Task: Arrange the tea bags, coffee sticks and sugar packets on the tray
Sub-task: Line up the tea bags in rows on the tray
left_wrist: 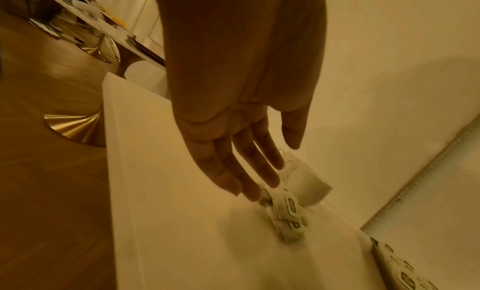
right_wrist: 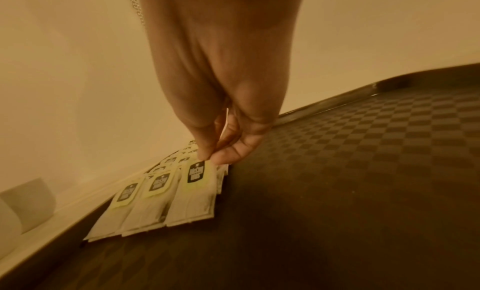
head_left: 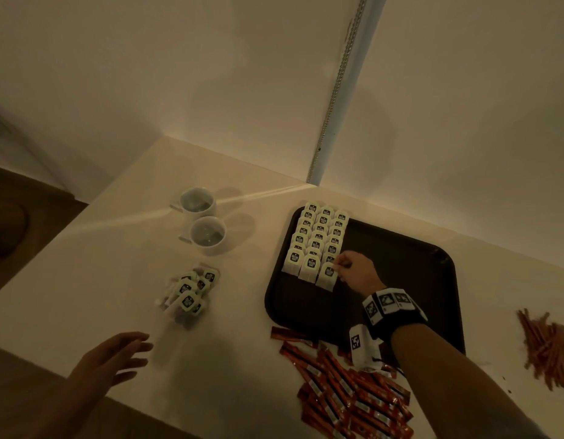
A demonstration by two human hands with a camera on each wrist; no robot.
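A dark tray [head_left: 401,280] lies on the white counter with three overlapping rows of white tea bags [head_left: 318,239] along its left side. My right hand [head_left: 350,270] pinches the top edge of the nearest tea bag [right_wrist: 193,193] in the right-hand row, thumb and fingertip together at its tag. A loose pile of tea bags [head_left: 189,293] lies on the counter left of the tray. My left hand [head_left: 116,356] hovers open with spread fingers [left_wrist: 233,171] just short of that pile [left_wrist: 285,216]. Red coffee sticks [head_left: 347,384] lie heaped at the tray's near edge. Thin reddish packets [head_left: 546,350] lie at the right.
Two white cups [head_left: 208,232] stand behind the loose tea bags, near the wall. The counter's left edge [left_wrist: 106,150] drops to a wooden floor. Walls meet in a corner behind the tray, with a metal strip [head_left: 337,90] running up it.
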